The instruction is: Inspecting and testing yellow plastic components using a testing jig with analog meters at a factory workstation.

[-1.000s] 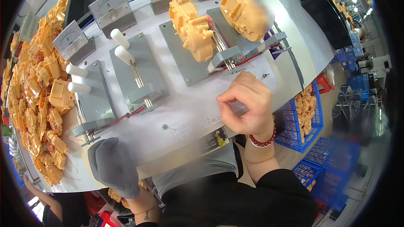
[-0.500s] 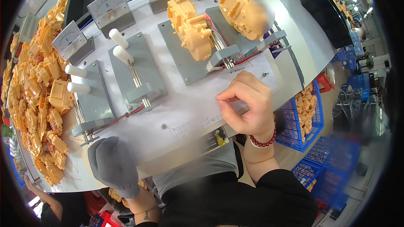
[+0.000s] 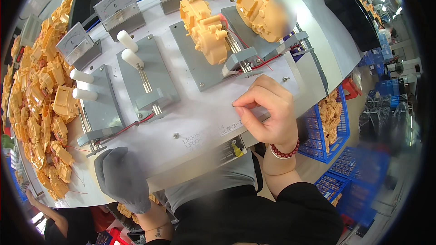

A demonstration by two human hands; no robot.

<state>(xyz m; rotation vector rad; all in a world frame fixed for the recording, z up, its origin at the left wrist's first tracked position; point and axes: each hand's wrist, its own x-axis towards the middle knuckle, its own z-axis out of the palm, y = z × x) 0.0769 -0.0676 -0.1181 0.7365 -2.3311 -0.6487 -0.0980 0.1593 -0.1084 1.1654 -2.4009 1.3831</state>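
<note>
Bare right hand (image 3: 268, 111) stays pinched on something too small to identify, resting on white bench panel (image 3: 200, 122) beside yellow plastic gearbox housing (image 3: 204, 29) (unmoved). Grey-gloved left hand (image 3: 120, 177) stays clenched, empty, at bench edge.

White bench (image 3: 200, 122) with grey fixtures (image 3: 145, 79), meters (image 3: 119, 12)

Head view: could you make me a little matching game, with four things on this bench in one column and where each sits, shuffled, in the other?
Things:
1. left hand
2. right hand
3. heap of yellow plastic housings
4. blue crate

Places:
A. below the bench's right side
B. gloved, at the bench's near edge
C. bare, fingertips pinched on the white board
D. along the bench's left side

Pairs: 1-B, 2-C, 3-D, 4-A
</note>
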